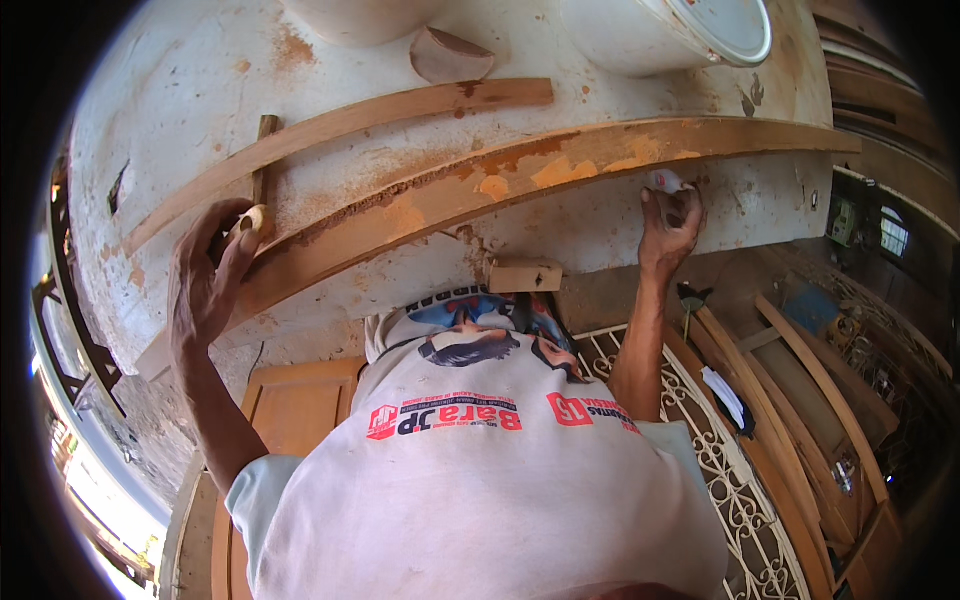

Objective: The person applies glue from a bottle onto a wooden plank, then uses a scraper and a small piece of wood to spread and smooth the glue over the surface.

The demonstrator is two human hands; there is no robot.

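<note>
Board [425, 215] first: it lies long and slanting across the pale counter [340, 75], on the worker's side, with orange patches [493, 187] smeared over it and a rough dark seam [390, 191] along part of its far edge. From where I stand, the left hand [205, 280] is at the board's left end, fingers curled narrow around a small pale yellow piece [257, 217], while the right hand [676, 230] pinches a small white object [667, 181] with a reddish mark, just by the board's near edge; I can't make out what either piece is. It looks to me like filling or touching up the wood, and if so, I'd go in short stretches, pressing well into the seam and levelling each bit rather than piling it on. The board seems to lie loose, so a palm resting on its left end would help stop it creeping. I'd shift the thinner strip [345, 122] and the short stick [262, 186] crossing it, since they crowd the left hand, and mind the small block [525, 276] by the counter's near edge, which an elbow could knock
</note>
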